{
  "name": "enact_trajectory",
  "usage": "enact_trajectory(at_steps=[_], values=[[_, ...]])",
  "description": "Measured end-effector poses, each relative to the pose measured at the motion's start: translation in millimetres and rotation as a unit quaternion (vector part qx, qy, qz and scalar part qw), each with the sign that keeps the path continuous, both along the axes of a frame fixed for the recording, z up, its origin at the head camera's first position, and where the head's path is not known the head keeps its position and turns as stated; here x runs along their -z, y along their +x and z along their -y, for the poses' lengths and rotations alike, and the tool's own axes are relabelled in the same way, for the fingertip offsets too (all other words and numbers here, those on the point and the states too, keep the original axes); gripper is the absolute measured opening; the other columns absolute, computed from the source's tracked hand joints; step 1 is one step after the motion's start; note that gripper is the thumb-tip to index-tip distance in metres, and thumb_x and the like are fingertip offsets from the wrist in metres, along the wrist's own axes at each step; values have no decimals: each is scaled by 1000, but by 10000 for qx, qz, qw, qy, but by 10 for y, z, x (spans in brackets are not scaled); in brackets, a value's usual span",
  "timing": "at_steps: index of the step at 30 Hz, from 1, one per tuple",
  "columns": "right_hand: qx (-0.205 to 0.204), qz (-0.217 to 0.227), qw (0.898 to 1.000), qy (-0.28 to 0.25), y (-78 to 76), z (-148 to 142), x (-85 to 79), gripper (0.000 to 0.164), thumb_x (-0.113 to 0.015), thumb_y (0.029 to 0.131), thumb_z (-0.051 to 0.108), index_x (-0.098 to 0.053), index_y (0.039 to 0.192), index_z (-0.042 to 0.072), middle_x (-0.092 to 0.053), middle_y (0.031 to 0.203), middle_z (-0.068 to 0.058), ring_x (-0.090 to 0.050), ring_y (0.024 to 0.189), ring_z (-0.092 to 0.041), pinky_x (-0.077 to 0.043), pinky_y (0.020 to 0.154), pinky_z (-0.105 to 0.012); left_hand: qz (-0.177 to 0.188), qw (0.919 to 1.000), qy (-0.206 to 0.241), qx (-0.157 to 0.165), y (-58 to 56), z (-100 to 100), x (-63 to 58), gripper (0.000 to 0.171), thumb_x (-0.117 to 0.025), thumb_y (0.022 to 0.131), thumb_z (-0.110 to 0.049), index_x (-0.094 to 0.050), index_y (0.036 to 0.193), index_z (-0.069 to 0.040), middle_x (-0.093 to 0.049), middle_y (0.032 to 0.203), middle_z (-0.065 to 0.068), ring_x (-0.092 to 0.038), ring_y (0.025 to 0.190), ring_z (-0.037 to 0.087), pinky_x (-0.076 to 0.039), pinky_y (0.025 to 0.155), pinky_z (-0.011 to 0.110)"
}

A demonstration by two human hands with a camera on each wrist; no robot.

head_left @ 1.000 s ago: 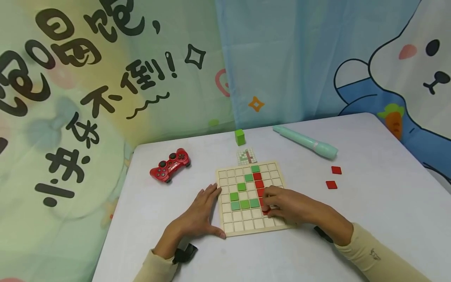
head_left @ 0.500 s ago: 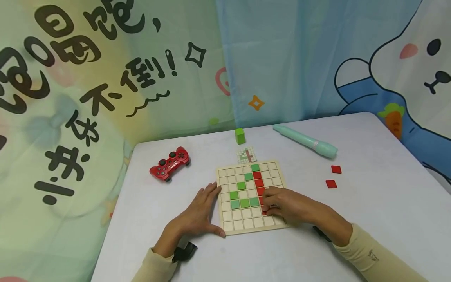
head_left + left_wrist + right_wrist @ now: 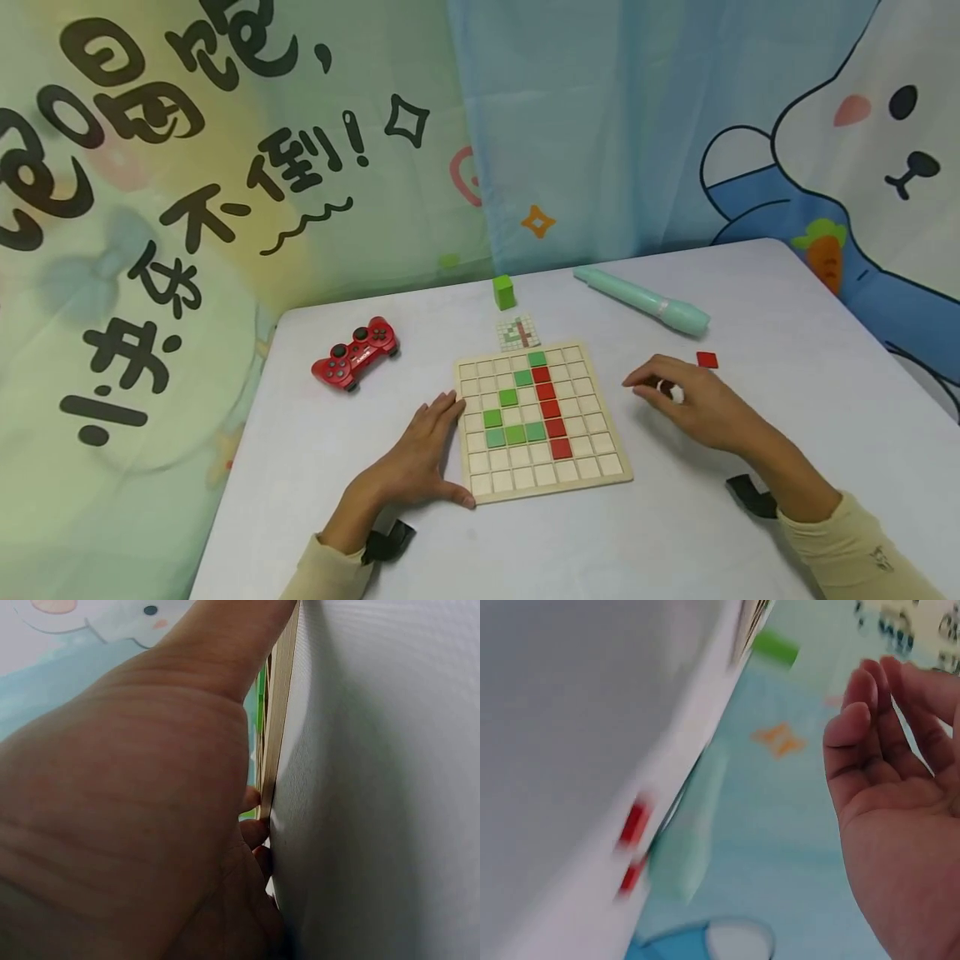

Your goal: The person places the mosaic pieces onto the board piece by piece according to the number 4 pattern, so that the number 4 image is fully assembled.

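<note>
My left hand rests against the left side of a wooden grid board, fingers at the upper part of that edge and thumb at the near corner. Set into the board are green square tiles in a bent line and a column of red square tiles. Right of the board my right hand hovers over the table, fingers loosely bent and holding nothing. Just beyond it lies a loose red tile. In the right wrist view a second red tile shows; the hand hides it from the head view.
Behind the board lie a small pattern card and a green cube. A red game controller is at the left. Far right lies a mint-green, torch-shaped object. A printed curtain hangs behind the white table.
My right hand has left the red column's lowest tile, now seen flat in its cell, and moved right toward the loose red tiles. The left hand stays at the board.
</note>
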State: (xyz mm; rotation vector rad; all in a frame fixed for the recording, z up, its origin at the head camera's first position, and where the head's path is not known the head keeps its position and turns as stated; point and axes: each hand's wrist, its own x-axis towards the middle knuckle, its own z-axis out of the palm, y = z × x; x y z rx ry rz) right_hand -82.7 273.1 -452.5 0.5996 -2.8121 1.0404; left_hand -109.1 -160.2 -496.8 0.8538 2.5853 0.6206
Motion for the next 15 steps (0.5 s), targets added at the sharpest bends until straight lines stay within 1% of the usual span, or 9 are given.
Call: enact_trajectory(at_steps=[2, 4, 5, 7, 11, 15], values=[[441, -121, 9990, 0, 17, -201, 30, 22, -72, 99, 2, -73, 118, 14, -75, 107, 0, -58, 85, 3, -54, 70, -17, -9, 10000, -9, -13, 3, 7, 0, 143, -96, 66, -63, -16, 171, -9, -12, 181, 12, -9, 170, 31, -8, 142, 51], [788, -75, 9968, 68, 26, -386, 88, 25, -73, 98, 1, -72, 120, 13, -74, 111, -5, -57, 86, 6, -54, 71, -14, -6, 10000, -29, -22, 7, 11, -8, 143, -96, 66, -63, -15, 171, -9, -11, 181, 12, -8, 170, 31, -8, 142, 50], [924, -21, 9956, 117, 29, -464, 123, 26, -73, 98, 1, -71, 122, 13, -73, 113, -7, -55, 87, 7, -53, 71, -13, -5, 10000, -20, -28, 8, 11, -12, 143, -96, 66, -63, -15, 171, -9, -11, 181, 12, -8, 170, 31, -8, 142, 50], [1071, 121, 9939, 213, 27, -593, 196, 30, -74, 98, 2, -69, 125, 12, -69, 115, -8, -52, 89, 9, -52, 73, -10, -4, 10000, -9, -29, 10, 11, -18, 143, -96, 66, -62, -15, 171, -9, -12, 181, 13, -9, 170, 31, -8, 142, 51], [989, 278, 9943, 282, 4, -729, 319, 36, -78, 95, 3, -68, 129, 9, -66, 119, -11, -51, 92, 5, -50, 77, -7, -19, 10000, 43, -5, 12, 3, -21, 143, -97, 66, -62, -16, 171, -7, -13, 180, 14, -10, 169, 33, -9, 141, 53], [893, 418, 9943, 396, 2, -791, 386, 40, -81, 93, 7, -67, 131, 8, -64, 117, -10, -52, 91, 0, -50, 75, -10, -33, 10000, 13, 24, 8, -12, -18, 144, -96, 66, -63, -15, 171, -8, -12, 181, 14, -10, 170, 32, -9, 141, 52]])
